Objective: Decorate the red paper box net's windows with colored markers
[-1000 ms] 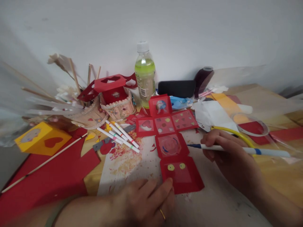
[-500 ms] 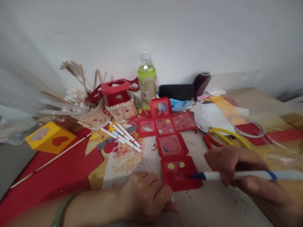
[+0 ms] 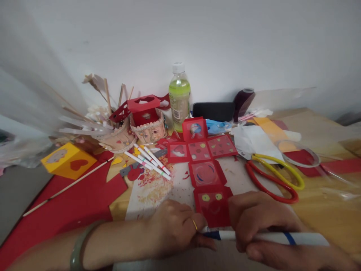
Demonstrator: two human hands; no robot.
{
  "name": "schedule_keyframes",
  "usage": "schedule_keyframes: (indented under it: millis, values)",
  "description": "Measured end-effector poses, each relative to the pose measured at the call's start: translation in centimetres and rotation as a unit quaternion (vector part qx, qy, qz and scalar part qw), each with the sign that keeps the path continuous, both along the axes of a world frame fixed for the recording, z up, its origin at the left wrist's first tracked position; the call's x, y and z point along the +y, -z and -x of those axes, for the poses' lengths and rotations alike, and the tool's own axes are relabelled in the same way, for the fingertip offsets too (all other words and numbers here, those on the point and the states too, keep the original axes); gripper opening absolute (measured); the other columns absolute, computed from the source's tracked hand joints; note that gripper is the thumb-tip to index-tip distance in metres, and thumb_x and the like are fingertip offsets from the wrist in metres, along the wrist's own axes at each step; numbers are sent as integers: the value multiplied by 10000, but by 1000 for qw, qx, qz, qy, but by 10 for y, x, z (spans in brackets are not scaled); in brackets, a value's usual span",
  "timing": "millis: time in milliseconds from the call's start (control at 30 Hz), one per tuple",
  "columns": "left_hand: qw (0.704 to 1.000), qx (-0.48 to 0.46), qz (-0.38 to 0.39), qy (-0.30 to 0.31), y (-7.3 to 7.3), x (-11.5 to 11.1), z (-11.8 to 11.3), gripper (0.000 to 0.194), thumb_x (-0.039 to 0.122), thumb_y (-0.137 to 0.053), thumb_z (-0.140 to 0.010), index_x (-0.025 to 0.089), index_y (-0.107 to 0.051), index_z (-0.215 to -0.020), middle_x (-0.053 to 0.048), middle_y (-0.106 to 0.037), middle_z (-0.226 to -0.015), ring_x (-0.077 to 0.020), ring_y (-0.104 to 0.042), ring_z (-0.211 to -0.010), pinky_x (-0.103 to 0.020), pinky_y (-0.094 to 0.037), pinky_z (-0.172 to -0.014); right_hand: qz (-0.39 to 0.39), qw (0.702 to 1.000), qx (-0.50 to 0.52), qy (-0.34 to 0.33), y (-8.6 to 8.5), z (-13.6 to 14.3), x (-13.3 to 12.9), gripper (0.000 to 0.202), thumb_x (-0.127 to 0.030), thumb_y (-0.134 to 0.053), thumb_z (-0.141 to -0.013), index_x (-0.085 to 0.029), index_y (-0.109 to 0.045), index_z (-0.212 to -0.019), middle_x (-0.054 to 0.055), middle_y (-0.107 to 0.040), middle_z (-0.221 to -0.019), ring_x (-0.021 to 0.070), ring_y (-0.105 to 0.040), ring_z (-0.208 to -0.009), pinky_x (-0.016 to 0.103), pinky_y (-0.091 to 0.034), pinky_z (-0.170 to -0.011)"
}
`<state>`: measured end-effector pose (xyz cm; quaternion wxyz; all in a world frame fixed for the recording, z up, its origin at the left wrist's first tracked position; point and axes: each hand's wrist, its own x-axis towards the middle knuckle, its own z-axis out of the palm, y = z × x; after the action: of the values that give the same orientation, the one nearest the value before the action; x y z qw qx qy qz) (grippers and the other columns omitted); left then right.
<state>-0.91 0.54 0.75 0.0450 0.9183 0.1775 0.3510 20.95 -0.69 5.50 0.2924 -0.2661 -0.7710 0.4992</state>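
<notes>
My left hand is closed at the front edge, with a small white piece pinched at its fingertips; its kind is too small to tell. My right hand grips a white pen with a blue band and a blue tapered tip. That tip meets my left fingertips, at or against the small piece. Just beyond both hands lies an unfolded red paper box, shaped like a cross. Two yellow-green dots sit on its nearest panel, and other panels carry small cutouts under a clear, glossy layer.
White markers lie left of the box near red and yellow scraps. Scissors with red and yellow handles rest at right. Further back stand a green drink bottle, a phone and decorated pots. A yellow box is at left.
My right hand has moved left and down, bringing the pen's tip from over the red panel to my left fingertips. The scissors' handles are now uncovered. The whole view has shifted slightly.
</notes>
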Motion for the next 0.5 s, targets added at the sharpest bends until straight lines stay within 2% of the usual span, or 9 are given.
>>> schedule_keyframes:
  millis: [200, 333, 500]
  values:
    - [1000, 22, 14, 6, 2, 1, 1, 508, 442, -271, -989, 158, -487, -627, 44, -504, -452, -81, -465, -375, -210, -304, -366, -28, 999, 35, 6, 3, 1, -1, 276, -346, -528, -877, -171, -652, -703, 30, -579, -608, 128, -544, -579, 240, -407, -511]
    - [1000, 9, 22, 9, 4, 1, 3, 476, 455, -322, -975, 154, -531, -671, 43, -535, -475, -88, -494, -391, -219, -326, -363, -38, 996, 68, 31, 3, -1, 0, 243, -313, -508, -895, -180, -630, -732, 9, -547, -609, 112, -525, -565, 225, -383, -499]
    - [1000, -6, 24, 18, 4, 1, 3, 451, 445, -347, -972, 146, -554, -706, 44, -536, -473, -91, -501, -393, -224, -333, -355, -42, 997, 49, 36, 4, -2, 1, 267, -343, -487, -905, -193, -608, -720, 4, -533, -596, 117, -513, -556, 237, -367, -489]
